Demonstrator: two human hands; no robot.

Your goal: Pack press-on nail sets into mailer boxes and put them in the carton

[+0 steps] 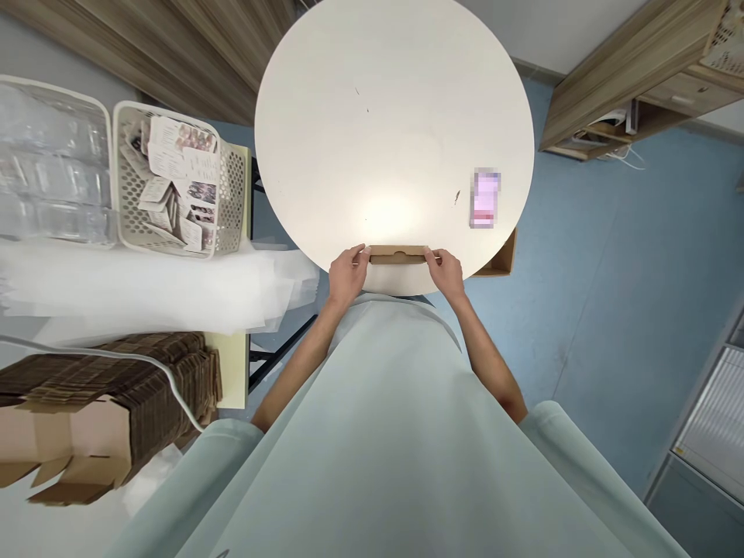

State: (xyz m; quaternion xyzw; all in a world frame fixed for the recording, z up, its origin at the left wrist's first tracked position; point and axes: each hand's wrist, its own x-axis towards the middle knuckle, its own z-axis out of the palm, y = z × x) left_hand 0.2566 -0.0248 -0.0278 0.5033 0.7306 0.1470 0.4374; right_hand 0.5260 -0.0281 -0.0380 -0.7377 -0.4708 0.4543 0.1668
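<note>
One slim brown cardboard box (398, 255) lay lengthwise across the near edge of a round white desk (395, 116), directly in front of the person; whether it rested on the surface or was slightly raised could not be told. The left hand (349, 273) gripped its left end between thumb and fingers, and the right hand (445, 271) pinched its right end the same way. Farther to the right on the desk was a pixelated, pinkish rectangular item (485, 199), well apart from the box. An open wooden compartment (505, 260) jutted out below the desk's right edge. To the left stood a white perforated basket (232, 194) of printed leaflets (174, 155), next to a second basket (109, 128) of clear plastic containers (52, 170). Nearer the person were white translucent sheets (232, 287), then a stack of brown cartons (168, 372) crossed by a pale cable (133, 356). Blue floor (610, 271) spread to the right.
</note>
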